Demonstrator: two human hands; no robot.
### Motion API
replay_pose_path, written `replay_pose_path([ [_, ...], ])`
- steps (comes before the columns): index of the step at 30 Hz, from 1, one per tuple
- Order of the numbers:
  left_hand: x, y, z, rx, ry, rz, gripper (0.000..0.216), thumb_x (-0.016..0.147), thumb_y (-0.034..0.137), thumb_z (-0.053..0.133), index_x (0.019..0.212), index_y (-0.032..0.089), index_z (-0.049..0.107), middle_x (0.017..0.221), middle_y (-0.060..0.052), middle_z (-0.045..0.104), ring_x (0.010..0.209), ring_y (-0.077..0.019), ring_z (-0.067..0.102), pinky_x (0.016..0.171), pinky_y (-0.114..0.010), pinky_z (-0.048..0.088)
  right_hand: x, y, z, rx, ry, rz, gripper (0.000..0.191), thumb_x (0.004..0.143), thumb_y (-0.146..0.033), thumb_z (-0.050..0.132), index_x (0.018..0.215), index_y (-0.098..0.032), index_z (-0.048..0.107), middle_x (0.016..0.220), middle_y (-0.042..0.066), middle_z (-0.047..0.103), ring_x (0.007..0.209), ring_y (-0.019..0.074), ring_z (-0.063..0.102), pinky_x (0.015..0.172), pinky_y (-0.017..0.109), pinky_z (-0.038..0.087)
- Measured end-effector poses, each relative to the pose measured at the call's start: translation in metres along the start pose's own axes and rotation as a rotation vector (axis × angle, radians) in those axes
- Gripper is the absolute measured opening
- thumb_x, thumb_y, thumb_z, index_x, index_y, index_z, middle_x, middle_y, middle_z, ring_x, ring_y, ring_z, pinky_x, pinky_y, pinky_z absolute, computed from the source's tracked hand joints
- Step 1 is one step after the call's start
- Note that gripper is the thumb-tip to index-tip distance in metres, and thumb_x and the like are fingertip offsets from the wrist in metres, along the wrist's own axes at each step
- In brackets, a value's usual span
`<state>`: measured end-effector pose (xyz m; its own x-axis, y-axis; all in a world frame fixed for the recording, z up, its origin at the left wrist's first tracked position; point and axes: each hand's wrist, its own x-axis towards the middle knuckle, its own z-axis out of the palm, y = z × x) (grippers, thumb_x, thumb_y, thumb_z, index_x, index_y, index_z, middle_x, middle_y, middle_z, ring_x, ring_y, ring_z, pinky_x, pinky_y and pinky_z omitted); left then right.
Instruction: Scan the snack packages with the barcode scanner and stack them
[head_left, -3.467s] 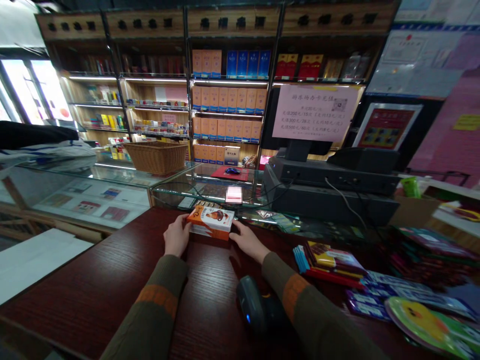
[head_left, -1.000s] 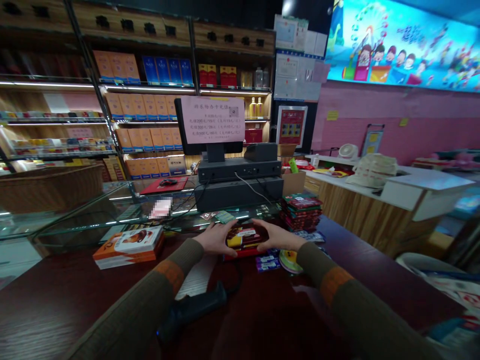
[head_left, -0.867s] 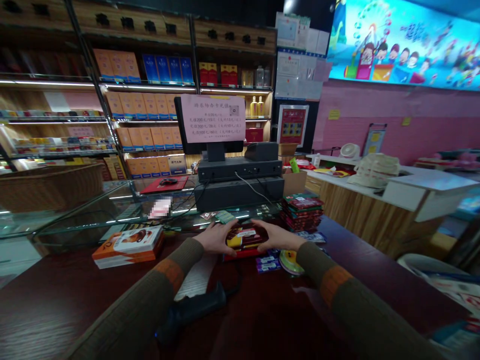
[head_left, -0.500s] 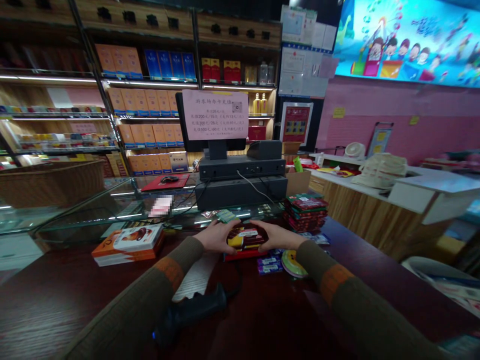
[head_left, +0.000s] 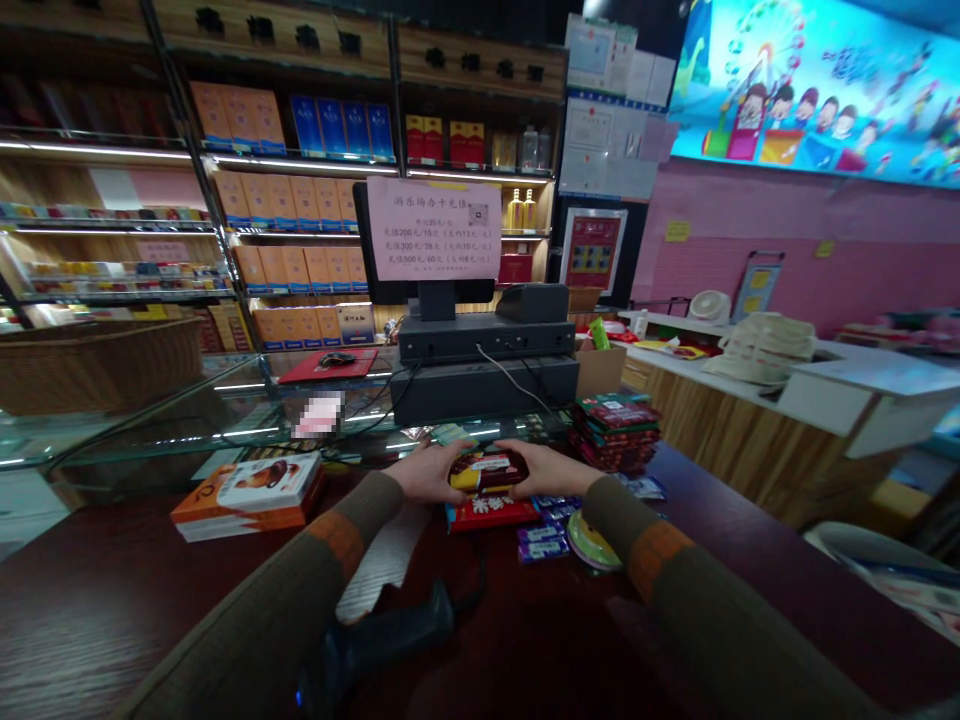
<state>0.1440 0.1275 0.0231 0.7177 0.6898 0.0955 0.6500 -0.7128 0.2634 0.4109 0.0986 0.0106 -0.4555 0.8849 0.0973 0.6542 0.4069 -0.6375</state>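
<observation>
Between my two hands is a dark red and yellow snack packet (head_left: 489,473) with a white label. My left hand (head_left: 433,474) grips its left end, thumb toward me and fingers on the far side. At the right end, my right hand (head_left: 547,472) holds it the same way. Just below the packet lies a red package (head_left: 491,514) with white markings, partly hidden by it. Small purple packets (head_left: 543,543) and a round green-and-yellow package (head_left: 592,540) rest to the right, near my right forearm.
A black barcode scanner (head_left: 390,635) lies in front, beside a white paper (head_left: 382,565). An orange-white box (head_left: 251,490) sits left; stacked dark red packets (head_left: 615,430) stand right. Behind are a cash drawer (head_left: 484,390), a monitor with a pink sign (head_left: 435,235), and a wicker basket (head_left: 97,365).
The packet has shifted slightly, held by both hands throughout, and more of the red package beneath it now shows. The whole view has tilted a little.
</observation>
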Motion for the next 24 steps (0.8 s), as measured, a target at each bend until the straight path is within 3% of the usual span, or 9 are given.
replay_pose_path([
  [9,0.017,-0.027,-0.001,-0.026,-0.066,-0.075,0.086,0.07,0.043,0.073,0.144,0.015,0.039,0.129,-0.016,0.066,0.118,-0.0317,0.064,0.104,-0.042,0.044,0.041,0.011,0.005,0.013,0.0,0.021,0.082,0.059,-0.019,0.081,0.137,-0.017,0.055,0.126,0.01,0.069,0.112,0.0281,0.066,0.101,0.041,0.049],
  [13,0.025,-0.04,0.003,-0.169,-0.076,-0.088,0.086,0.071,0.04,0.072,0.144,0.01,0.038,0.129,-0.017,0.066,0.117,-0.0296,0.065,0.103,-0.039,0.047,0.053,0.022,0.008,0.121,0.0,0.026,0.081,0.058,-0.015,0.079,0.136,-0.017,0.055,0.122,0.008,0.071,0.11,0.0262,0.067,0.1,0.039,0.05],
  [20,0.034,-0.062,0.012,-0.413,-0.076,-0.115,0.075,0.067,0.039,0.075,0.134,0.02,0.048,0.126,-0.008,0.067,0.117,-0.0251,0.065,0.106,-0.039,0.047,0.068,0.029,0.008,0.188,-0.066,0.044,0.071,0.058,-0.016,0.079,0.127,-0.016,0.059,0.112,0.004,0.073,0.103,0.0234,0.069,0.095,0.036,0.053],
  [24,0.035,-0.068,0.015,-0.469,-0.101,-0.176,0.078,0.067,0.043,0.077,0.135,0.019,0.049,0.131,-0.01,0.065,0.122,-0.0254,0.063,0.109,-0.038,0.045,0.072,0.032,0.011,0.182,-0.085,0.079,0.066,0.06,-0.018,0.08,0.123,-0.016,0.06,0.104,0.003,0.074,0.097,0.0226,0.071,0.089,0.034,0.055],
])
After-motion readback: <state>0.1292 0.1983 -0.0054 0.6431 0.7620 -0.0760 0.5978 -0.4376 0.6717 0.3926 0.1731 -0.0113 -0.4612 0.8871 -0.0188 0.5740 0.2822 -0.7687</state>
